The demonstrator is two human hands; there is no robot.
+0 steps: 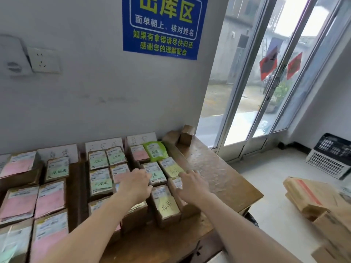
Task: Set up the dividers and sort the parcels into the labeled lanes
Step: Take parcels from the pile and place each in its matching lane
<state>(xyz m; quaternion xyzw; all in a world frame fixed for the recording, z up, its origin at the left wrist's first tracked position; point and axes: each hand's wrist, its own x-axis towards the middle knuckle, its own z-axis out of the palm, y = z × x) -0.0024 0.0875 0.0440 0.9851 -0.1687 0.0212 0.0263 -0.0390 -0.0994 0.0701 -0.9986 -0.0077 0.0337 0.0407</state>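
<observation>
Grey wall backs the brown wooden bench [218,168], where flat brown cardboard parcels [168,204] with coloured stickers fill the rightmost lane below a white label card [141,138]. The left hand [136,185] covers one parcel, its grip impossible to tell. The right hand [191,185] rests straight fingers on the neighbouring parcel. A sideways shove could skew rows across lanes. The parcels lie label-up, long axes toward the wall.

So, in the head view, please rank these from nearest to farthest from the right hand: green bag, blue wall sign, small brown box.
From the right hand:
1. green bag, behind it and slightly left, among the parcels.
2. small brown box, on the table at its far corner.
3. blue wall sign, high above.
</observation>
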